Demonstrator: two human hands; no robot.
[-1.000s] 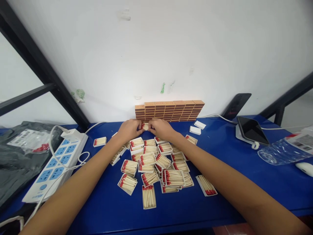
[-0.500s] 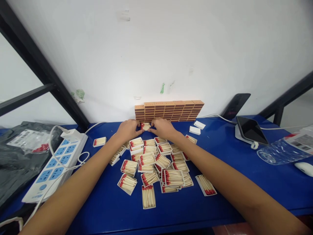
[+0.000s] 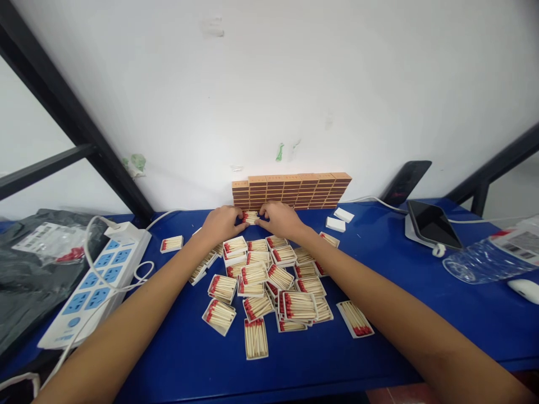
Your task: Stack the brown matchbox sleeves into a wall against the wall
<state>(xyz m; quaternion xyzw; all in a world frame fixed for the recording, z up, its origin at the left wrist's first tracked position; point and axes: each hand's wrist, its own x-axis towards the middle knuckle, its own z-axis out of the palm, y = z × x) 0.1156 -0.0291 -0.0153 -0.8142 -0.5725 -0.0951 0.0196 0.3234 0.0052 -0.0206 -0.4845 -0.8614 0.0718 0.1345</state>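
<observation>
Between my two hands lies a bunch of red-tipped matches (image 3: 251,217), just in front of the stacked matchboxes. My left hand (image 3: 223,223) curls its thumb and forefinger around the red-headed end. On the other side my right hand (image 3: 281,220) presses its fingers and thumb to the plain ends. Whether a tray sits under these matches I cannot tell. Nearer to me, several white matchbox trays full of matches (image 3: 255,274) lie in a loose, overlapping heap between my forearms. A wall of stacked matchboxes (image 3: 295,189), with brown striking sides facing me, stands behind my fingers.
Two small white boxes (image 3: 336,224) lie right of the stack. A power strip (image 3: 96,286) with a white cable and a dark plastic bag (image 3: 42,269) are at the left. On the right are a phone on a stand (image 3: 433,223) and clear plastic wrap (image 3: 488,259).
Both hands stay in the same place around the matches. The fingers of my right hand have shifted very slightly, and the matches between my hands have moved a little.
</observation>
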